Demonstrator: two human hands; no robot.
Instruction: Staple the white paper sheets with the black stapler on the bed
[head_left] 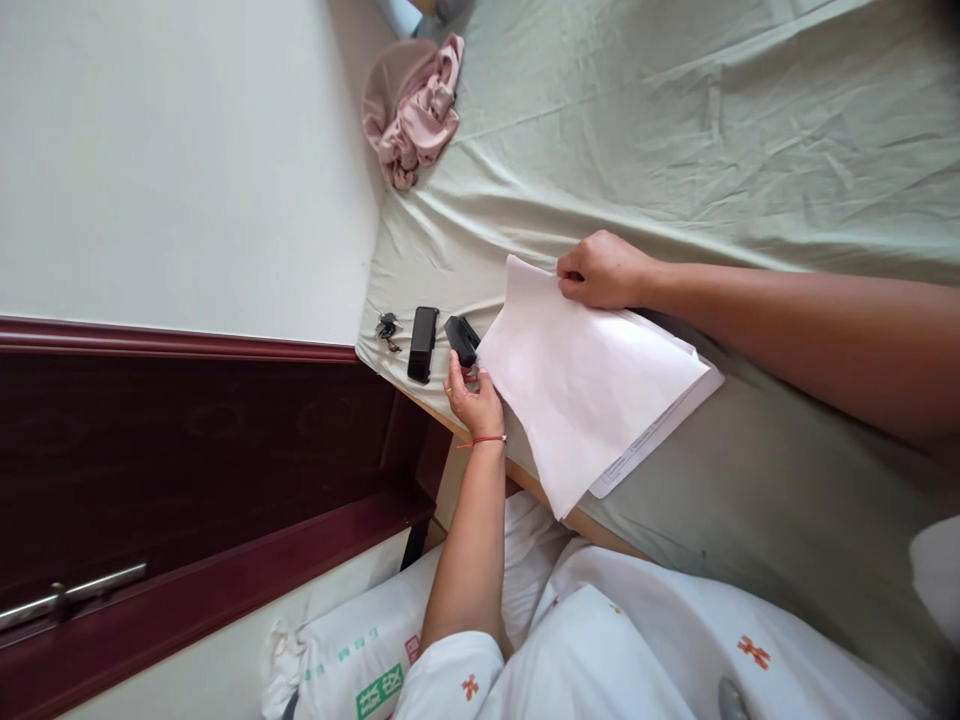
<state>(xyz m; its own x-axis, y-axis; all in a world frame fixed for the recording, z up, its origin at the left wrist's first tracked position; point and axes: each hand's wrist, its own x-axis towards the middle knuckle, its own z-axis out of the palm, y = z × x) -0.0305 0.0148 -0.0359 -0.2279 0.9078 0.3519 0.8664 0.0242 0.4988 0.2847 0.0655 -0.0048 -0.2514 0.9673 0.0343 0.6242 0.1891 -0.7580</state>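
My left hand (475, 402), with a red cord at the wrist, is at the near edge of the cloth-covered surface. Its fingers close around the lower end of a small black stapler (462, 341); part of the grip is hidden. White paper sheets (581, 370) lie slightly fanned, their left corner right beside the stapler. I cannot tell whether that corner is inside its jaw. Curled on the upper edge of the sheets, my right hand (606, 270) pinches the paper. Printed lines show on a lower sheet at the right side.
Left of the stapler lie a black oblong case (423, 344) and a bunch of keys (387, 329). A crumpled pink cloth (416, 110) rests farther back by the white wall (180, 160). Below the surface's edge are a dark red door (187, 430) and a white printed sack (352, 640).
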